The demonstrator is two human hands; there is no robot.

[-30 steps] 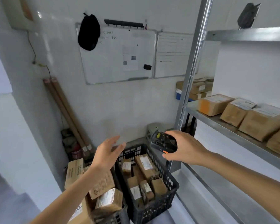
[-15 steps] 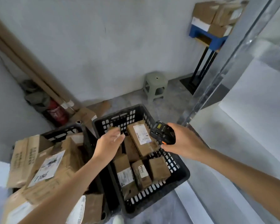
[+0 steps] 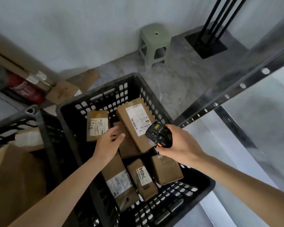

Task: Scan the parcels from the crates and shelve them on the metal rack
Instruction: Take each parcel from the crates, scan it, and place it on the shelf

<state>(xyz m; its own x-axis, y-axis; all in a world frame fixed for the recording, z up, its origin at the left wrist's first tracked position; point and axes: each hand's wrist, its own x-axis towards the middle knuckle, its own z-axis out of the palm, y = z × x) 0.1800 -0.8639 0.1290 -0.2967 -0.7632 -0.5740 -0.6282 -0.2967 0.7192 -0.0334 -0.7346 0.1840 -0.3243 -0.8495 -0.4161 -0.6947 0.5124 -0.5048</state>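
A black plastic crate (image 3: 69,115) on the floor holds several brown cardboard parcels. A long parcel with a white shipping label (image 3: 136,122) lies tilted on top of the others. A smaller parcel (image 3: 97,125) lies to its left, and one marked 7494 (image 3: 143,178) sits nearer me. My left hand (image 3: 107,143) hovers open inside the crate, fingers reaching toward the long parcel's left edge. My right hand (image 3: 179,145) grips a black handheld scanner (image 3: 158,133) with an orange trigger, held over the long parcel's lower right end.
A second crate (image 3: 23,120) with bigger cardboard boxes (image 3: 15,177) stands on the left. The metal rack's upright (image 3: 236,89) and lower shelf (image 3: 261,128) are on the right. A green stool (image 3: 153,43), a black stand base (image 3: 206,45) and cardboard tubes (image 3: 15,63) line the wall.
My view has tipped down from the wall and rack onto the crate. Both hands have dropped lower, the left into the crate near the long parcel, the right with the scanner over it.
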